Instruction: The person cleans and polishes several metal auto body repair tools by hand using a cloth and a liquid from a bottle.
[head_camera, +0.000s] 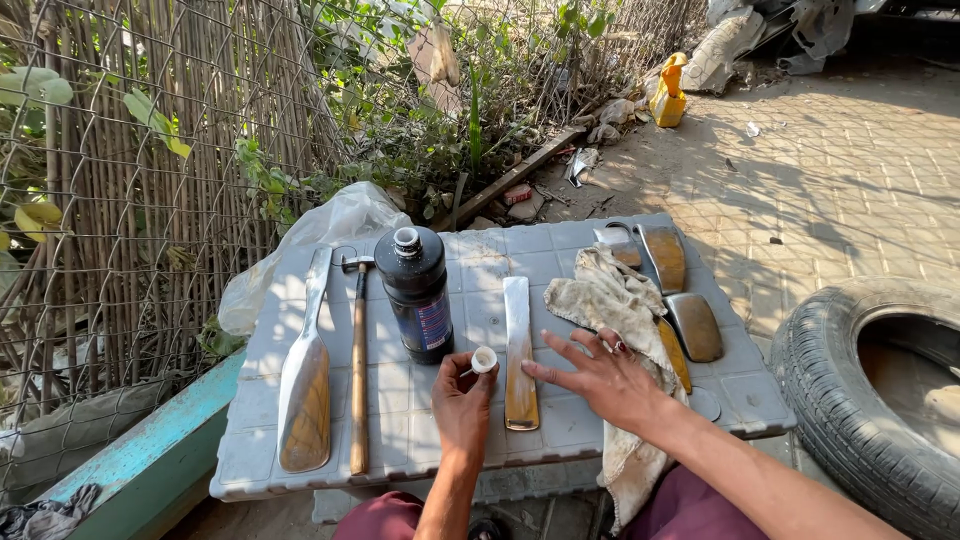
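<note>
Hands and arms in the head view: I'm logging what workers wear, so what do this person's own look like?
Both forearms are bare, with no sleeves, gloves or wristwatch in view. The right hand wears a ring with a reddish spot on one finger; the left hand shows no jewellery. At the bottom edge, maroon clothing covers the lap.

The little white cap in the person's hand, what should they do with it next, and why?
Probably tip the white cap over the flat metal strip. The left hand holds the cap upright right beside the strip, the black bottle stands open, and the right hand rests its fingertips at the strip's edge, with a rag close by. Whether the cap holds any liquid cannot be seen.
</note>
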